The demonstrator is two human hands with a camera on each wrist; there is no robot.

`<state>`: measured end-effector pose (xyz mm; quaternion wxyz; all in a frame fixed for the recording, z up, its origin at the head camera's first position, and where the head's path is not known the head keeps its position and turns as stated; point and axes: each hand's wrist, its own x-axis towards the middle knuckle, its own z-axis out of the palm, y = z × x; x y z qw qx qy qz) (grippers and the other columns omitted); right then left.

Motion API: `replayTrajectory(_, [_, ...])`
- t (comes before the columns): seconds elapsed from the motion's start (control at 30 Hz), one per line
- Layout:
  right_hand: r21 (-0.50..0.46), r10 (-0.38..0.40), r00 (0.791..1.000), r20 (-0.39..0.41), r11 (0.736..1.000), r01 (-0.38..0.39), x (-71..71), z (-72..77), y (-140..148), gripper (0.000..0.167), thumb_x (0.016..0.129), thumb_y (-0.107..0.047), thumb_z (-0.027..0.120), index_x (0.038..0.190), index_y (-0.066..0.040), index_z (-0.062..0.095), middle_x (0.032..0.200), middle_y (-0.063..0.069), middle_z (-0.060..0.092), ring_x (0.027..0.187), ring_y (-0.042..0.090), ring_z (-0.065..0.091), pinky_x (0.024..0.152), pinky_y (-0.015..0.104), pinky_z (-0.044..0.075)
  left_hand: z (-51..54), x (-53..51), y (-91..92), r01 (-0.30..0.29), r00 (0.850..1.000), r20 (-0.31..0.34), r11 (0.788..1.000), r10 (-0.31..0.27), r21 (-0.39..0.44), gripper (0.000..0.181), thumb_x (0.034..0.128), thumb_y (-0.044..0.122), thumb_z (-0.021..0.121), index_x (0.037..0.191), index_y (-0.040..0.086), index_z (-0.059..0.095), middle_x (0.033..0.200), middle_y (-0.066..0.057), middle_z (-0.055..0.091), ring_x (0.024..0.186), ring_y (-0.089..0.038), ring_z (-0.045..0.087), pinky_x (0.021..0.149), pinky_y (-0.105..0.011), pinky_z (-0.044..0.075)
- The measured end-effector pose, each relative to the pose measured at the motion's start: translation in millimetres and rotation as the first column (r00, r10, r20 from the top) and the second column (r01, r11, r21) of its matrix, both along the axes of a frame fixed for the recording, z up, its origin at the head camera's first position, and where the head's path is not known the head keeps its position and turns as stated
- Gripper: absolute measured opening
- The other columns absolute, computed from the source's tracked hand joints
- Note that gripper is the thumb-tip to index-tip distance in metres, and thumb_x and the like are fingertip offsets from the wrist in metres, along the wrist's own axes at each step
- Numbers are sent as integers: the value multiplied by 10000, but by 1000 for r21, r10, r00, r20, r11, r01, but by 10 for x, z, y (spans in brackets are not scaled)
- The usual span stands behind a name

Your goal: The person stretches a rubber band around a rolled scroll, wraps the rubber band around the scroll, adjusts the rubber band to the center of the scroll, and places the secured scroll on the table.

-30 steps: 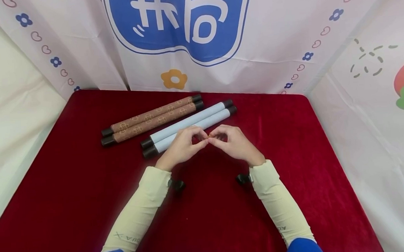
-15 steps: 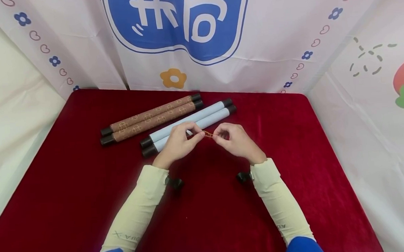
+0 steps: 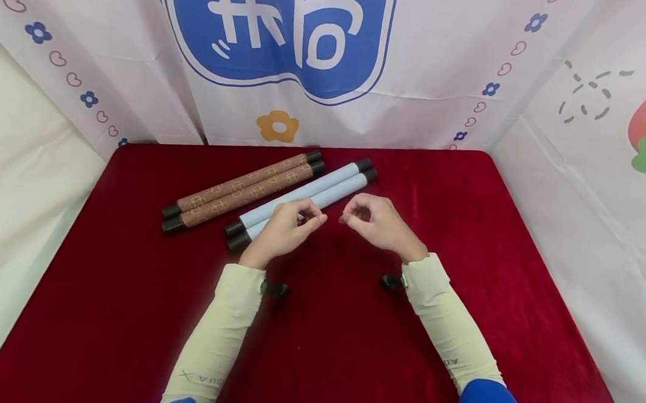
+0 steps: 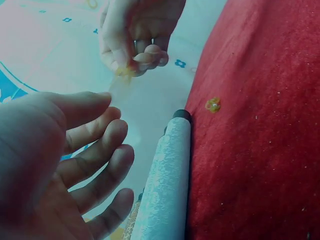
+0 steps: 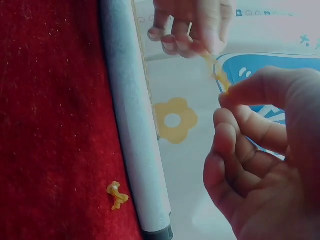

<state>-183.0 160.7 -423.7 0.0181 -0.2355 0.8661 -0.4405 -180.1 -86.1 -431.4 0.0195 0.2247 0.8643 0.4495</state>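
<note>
My right hand (image 3: 381, 226) pinches a small yellow-orange rubber band (image 5: 220, 77) between thumb and index finger. In the right wrist view the blurred band stretches toward the other hand; the left wrist view shows it bunched at the right fingertips, with a faint streak. My left hand (image 3: 286, 231) is a short way to the left, its fingers loosely bent, and I see nothing held between thumb and index finger. It lies over the near side of two light-blue rolls (image 3: 301, 196) with black ends. A yellow clump like tangled rubber bands (image 5: 117, 195) rests on the red cloth.
Two brown patterned rolls (image 3: 245, 187) with black ends lie side by side behind the blue ones, at a similar slant. Red velvet cloth (image 3: 142, 308) covers the table. Printed white curtains (image 3: 426, 86) stand along the back and sides.
The hands were touching, then moved apart with the rubber band stretched between them. Now the gap is wider and the band is at the right fingertips, gone from the left hand's.
</note>
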Motion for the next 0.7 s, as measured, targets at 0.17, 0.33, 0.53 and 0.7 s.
replayTrajectory(0.17, [6, 15, 1000, 13, 1000, -15, 28, 11, -31, 49, 981, -145, 695, 958, -147, 738, 918, -4, 732, 820, 163, 645, 766, 324, 542, 22, 8, 25, 15, 1000, -23, 999, -14, 34, 114, 1031, 211, 692, 1034, 105, 732, 916, -31, 741, 864, -155, 672, 793, -337, 542])
replayTrajectory(0.33, [-3, 19, 1000, 9, 1000, -19, 41, 15, -49, 47, 984, -159, 712, 965, -139, 749, 899, -1, 720, 820, 160, 650, 773, 335, 545, 0, 20, 79, 75, 997, -29, 996, -74, 50, 103, 1018, 209, 708, 1031, 116, 753, 891, -7, 740, 852, -125, 664, 771, -320, 534])
replayTrajectory(0.53, [-9, 47, 999, 1, 999, -47, 51, 9, -76, 46, 989, -154, 719, 982, -133, 760, 909, 3, 717, 830, 164, 658, 767, 342, 548, -16, 46, 151, 98, 994, -39, 995, -97, 24, 139, 1034, 222, 693, 1032, 105, 768, 912, -6, 753, 841, -120, 638, 755, -284, 507])
replayTrajectory(0.7, [-14, 54, 999, 1, 998, -54, 49, 21, -80, 46, 984, -150, 722, 975, -132, 763, 911, 3, 725, 837, 163, 663, 788, 385, 557, -15, 53, 154, 80, 996, -41, 997, -80, 21, 122, 1013, 130, 685, 1001, 41, 768, 900, -41, 753, 813, -138, 632, 725, -272, 495])
